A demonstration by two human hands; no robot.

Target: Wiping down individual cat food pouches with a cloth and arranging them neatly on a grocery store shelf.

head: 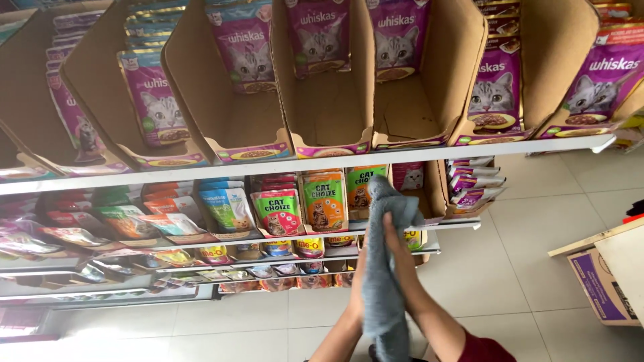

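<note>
A long grey cloth [384,295] hangs upright between my two hands in front of the shelves. Its top end [391,198] reaches up to the second shelf, beside green and orange cat food pouches [325,201]. My right hand [397,249] lies along the cloth's right side with its fingers pressed on it; a dark red sleeve shows at the elbow. My left hand [358,275] holds the cloth from the left and is mostly hidden behind it.
The top white shelf [335,162] carries open cardboard display boxes [329,114] with purple cat food pouches. Lower shelves [201,238] hold many colourful pouches and small cans. A cardboard box [600,285] stands on the pale tiled floor [510,268] at the right.
</note>
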